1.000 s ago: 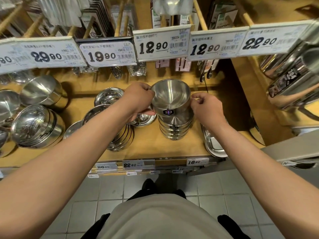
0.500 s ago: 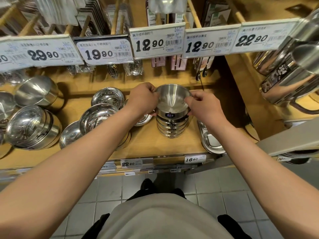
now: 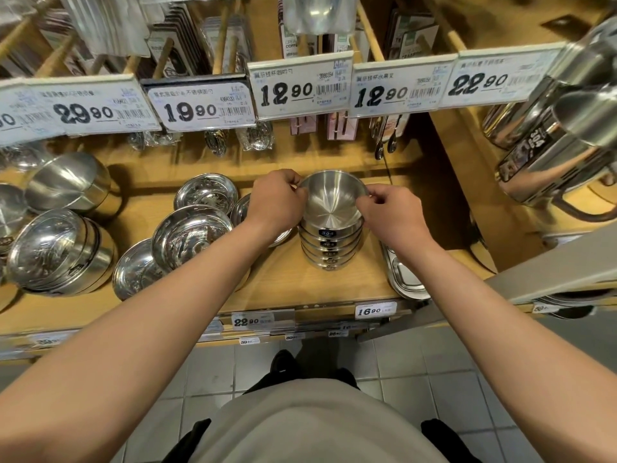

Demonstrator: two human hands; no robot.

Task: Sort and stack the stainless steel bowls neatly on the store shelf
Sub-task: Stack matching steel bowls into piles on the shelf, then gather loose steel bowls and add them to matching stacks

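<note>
A small steel bowl [image 3: 330, 203] sits nested on top of a stack of several like bowls [image 3: 330, 252] on the wooden shelf [image 3: 287, 282]. My left hand [image 3: 275, 202] grips the bowl's left rim with curled fingers. My right hand [image 3: 389, 217] pinches its right rim. Left of the stack lie shallow steel dishes [image 3: 192, 233], partly hidden by my left forearm, and a smaller dish [image 3: 207, 193] behind them.
Larger lidded steel bowls [image 3: 56, 252] and a tilted bowl [image 3: 68, 182] fill the shelf's left. A steel tray [image 3: 404, 279] stands at the right edge. Price tags [image 3: 300, 83] hang overhead with spoons below them. Steel jugs [image 3: 554, 145] crowd the right shelf.
Both hands have lowered the top bowl down into the stack; it now sits flush where it was raised and tilted a second ago.
</note>
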